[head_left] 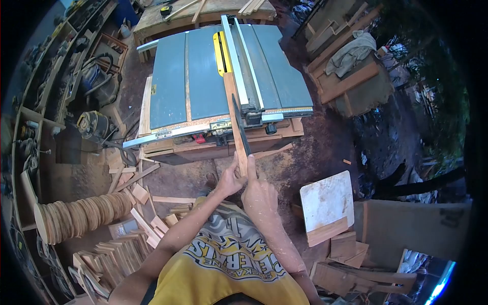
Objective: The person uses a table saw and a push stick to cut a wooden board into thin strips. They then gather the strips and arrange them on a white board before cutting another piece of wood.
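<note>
A long narrow wooden strip (235, 119) lies on the table saw (213, 91), along the right side of the yellow throat plate's line and against the rip fence (235, 66). Its near end sticks out past the saw's front edge, where my left hand (230, 179) is closed around it. My right hand (260, 195) is closed on a thin dark stick (241, 129), with the index finger stretched along it. This stick lies against the strip's right side, its far tip near the fence. The saw blade is too small to make out.
Behind the saw stands a workbench (203, 11) with wood strips and a tape measure. Stacked round discs (84, 216) and cut boards (119, 254) lie at the left. A shop vacuum (94, 124) stands left of the saw; a white board (328, 201) leans at the right.
</note>
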Demonstrator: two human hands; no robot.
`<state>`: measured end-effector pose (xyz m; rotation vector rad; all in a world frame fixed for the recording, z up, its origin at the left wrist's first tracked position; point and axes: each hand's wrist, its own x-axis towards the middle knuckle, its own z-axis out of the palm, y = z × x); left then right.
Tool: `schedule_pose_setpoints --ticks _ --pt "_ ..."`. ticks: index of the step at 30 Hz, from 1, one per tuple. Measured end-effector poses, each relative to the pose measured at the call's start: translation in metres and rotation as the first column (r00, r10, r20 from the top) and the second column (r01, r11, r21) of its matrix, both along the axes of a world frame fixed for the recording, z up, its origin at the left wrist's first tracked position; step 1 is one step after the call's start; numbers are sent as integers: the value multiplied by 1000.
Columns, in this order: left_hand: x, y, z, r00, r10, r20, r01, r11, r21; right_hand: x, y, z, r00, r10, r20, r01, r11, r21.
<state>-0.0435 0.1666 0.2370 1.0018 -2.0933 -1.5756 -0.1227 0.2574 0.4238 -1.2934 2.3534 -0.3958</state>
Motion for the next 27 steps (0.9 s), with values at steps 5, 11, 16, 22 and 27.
schedule_pose_setpoints --ticks 5,11,16,22,27 --pt "-7 -15 12 1000 1 -28 -3 996 -93 -1 0 5 1000 7 -11 -8 1000 -26" --pt "-12 -25 3 998 5 -56 -2 999 55 -14 5 3 1000 11 0 -11 999 -47" --pt "-11 -23 3 999 4 -53 -1 998 58 -14 5 4 1000 9 9 -9 998 -63" --pt "-10 -23 -9 995 14 -96 -9 999 50 -18 -6 4 1000 24 12 -23 998 -60" --pt "-9 -26 9 999 -30 16 29 998 49 -25 -25 0 997 55 -58 -59 995 -75"
